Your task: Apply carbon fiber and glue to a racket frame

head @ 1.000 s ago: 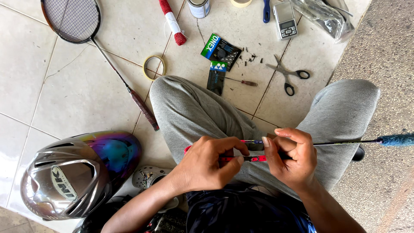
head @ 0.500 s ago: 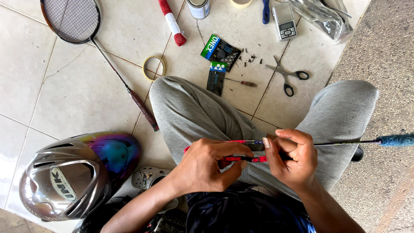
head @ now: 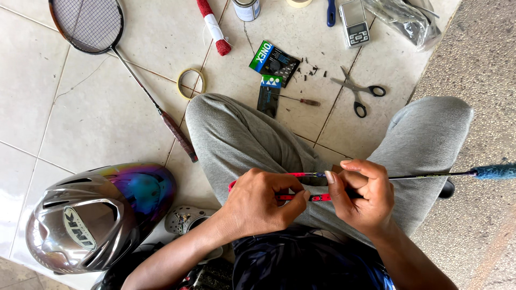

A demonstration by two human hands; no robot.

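Tiled floor, racket frame (head: 312, 196) pinched between left hand (head: 258, 204) and right hand (head: 363, 196), over lap

A helmet (head: 97, 215) lies left of the hands, a second racket (head: 107, 59) and tape ring (head: 191, 83) up-left, scissors (head: 359, 91) and a pocket scale (head: 356, 22) above, a screwdriver (head: 301, 100) between.

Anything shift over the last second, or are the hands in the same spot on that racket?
Almost nothing moved. The left hand and right hand keep pinching the red-and-black racket frame across the lap, the thin shaft still pointing right to the blue grip. Only the view drifted slightly. The scissors, helmet and second racket lie unchanged on the tiles.
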